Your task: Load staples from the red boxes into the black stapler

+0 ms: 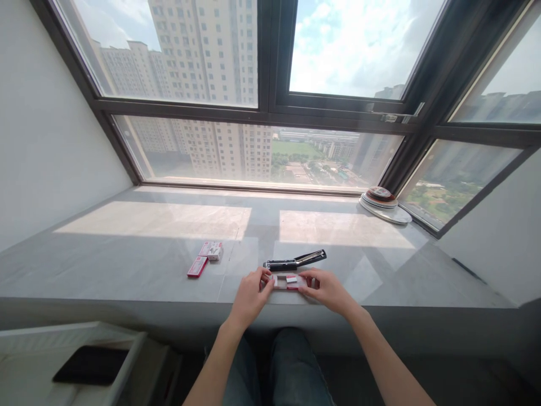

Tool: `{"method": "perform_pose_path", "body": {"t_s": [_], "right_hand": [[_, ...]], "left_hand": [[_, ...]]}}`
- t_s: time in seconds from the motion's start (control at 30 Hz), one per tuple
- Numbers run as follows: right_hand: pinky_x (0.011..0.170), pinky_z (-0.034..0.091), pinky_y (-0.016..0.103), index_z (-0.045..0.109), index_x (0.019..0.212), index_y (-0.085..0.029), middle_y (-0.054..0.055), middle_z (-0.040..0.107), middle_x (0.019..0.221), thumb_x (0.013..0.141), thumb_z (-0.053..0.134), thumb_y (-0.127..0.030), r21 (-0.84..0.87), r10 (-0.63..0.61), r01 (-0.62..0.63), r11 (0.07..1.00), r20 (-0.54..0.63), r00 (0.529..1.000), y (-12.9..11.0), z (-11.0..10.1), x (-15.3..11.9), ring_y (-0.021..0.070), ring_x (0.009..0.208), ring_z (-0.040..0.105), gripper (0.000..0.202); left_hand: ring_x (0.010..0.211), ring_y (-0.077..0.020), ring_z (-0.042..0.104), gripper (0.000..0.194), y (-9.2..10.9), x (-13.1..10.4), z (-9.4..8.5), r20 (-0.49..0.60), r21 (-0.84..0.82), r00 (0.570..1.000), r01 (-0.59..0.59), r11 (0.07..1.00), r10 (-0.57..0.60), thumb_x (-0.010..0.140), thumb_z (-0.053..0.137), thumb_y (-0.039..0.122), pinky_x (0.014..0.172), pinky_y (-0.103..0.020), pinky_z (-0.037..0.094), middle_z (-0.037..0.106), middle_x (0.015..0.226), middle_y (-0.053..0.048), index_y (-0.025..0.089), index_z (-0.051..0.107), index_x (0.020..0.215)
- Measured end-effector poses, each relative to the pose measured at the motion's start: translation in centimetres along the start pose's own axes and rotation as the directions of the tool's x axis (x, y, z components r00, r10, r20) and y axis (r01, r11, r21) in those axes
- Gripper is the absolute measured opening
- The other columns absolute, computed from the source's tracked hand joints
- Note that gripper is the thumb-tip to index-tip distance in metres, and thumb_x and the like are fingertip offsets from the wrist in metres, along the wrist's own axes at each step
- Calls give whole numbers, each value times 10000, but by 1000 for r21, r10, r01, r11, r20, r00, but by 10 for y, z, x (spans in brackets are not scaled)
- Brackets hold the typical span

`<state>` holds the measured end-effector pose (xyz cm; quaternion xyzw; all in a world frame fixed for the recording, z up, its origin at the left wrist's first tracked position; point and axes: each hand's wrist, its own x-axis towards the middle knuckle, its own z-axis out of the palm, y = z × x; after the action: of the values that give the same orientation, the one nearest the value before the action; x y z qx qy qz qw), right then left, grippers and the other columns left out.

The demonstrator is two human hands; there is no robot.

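My left hand (252, 294) pinches the left end of a small white-and-pink staple box (291, 279), fingertips closed on it. On the box's right end, the fingers of my right hand (325, 287) are closed as well. Between the hands the box is pulled partly open, with a dark gap showing in its tray; what lies inside is too small to make out. Just beyond the box lies a black stapler (282, 265), its top arm swung open to the right with the metal channel showing.
To the left on the grey marble sill (127, 270) lie a red-and-white box (197, 267) and several small boxes (214, 251) beside it. Stacked plates (385, 207) sit in the far right corner by the window. A black phone-like slab (91, 365) rests on a white surface at lower left.
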<state>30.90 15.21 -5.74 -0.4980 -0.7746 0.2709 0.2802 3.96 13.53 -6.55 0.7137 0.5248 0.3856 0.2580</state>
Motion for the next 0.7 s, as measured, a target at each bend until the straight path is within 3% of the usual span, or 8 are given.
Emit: {"method": "perform_pose_path", "body": {"t_s": [0.07, 0.13, 0.27, 0.37, 0.43, 0.53, 0.7], "right_hand": [[678, 445, 276, 757, 1117, -206, 39, 691, 943, 876, 723, -463, 2, -23, 23, 1000, 15, 1000, -5, 3, 1, 185, 745, 589, 353], [679, 439, 277, 767, 1096, -207, 36, 685, 896, 871, 733, -472, -14, -40, 41, 999, 25, 999, -12, 4, 4, 187, 742, 585, 350], [672, 415, 270, 762, 1145, -241, 11, 665, 811, 855, 755, -489, -69, -34, 35, 997, 8, 999, -23, 5, 13, 180, 717, 580, 382], [653, 386, 262, 782, 1124, -288, -7, 642, 747, 855, 758, -492, -116, -49, 52, 992, 29, 998, -31, 12, 23, 170, 690, 577, 338], [647, 375, 261, 806, 1040, -300, -5, 655, 740, 863, 760, -448, -138, -67, 76, 987, 69, 995, -37, 19, 31, 169, 688, 583, 235], [662, 376, 265, 805, 999, -292, 4, 704, 801, 904, 715, -335, -138, -110, 121, 983, 86, 990, -43, 27, 42, 178, 731, 611, 136], [691, 401, 264, 772, 1078, -261, 17, 710, 831, 958, 653, -321, -105, -162, 157, 982, -47, 986, -43, 31, 59, 185, 749, 609, 180]], "left_hand": [[769, -179, 604, 186, 6, -3, 8, 4, 5, 1000, 5, 1000, -5, 978, 519, 390, 736, -298, 439, 668, 891, -26, 224, 601, 987], [762, -172, 606, 178, 10, -6, 12, 7, -5, 1000, -6, 1000, 6, 978, 509, 380, 711, -288, 427, 667, 895, -26, 220, 582, 948], [736, -157, 585, 193, 2, 3, 4, -64, 32, 998, 6, 999, -4, 985, 492, 402, 696, -277, 412, 644, 870, -4, 232, 578, 1015], [808, -182, 588, 305, -14, 23, -8, -169, 175, 986, 36, 984, -6, 905, 620, 435, 753, -294, 409, 611, 855, -3, 239, 606, 1137], [857, -202, 587, 372, -22, 36, -13, -117, 259, 993, 20, 966, 10, 846, 693, 452, 775, -310, 394, 616, 863, -9, 256, 648, 1159], [875, -212, 582, 326, -28, 46, -13, 14, 305, 999, -40, 952, 38, 839, 708, 489, 787, -328, 361, 637, 844, -5, 294, 706, 1100], [880, -213, 579, 310, -28, 40, -11, 51, 274, 998, -61, 960, 49, 861, 688, 525, 778, -328, 333, 648, 813, 7, 322, 715, 1094]]}}
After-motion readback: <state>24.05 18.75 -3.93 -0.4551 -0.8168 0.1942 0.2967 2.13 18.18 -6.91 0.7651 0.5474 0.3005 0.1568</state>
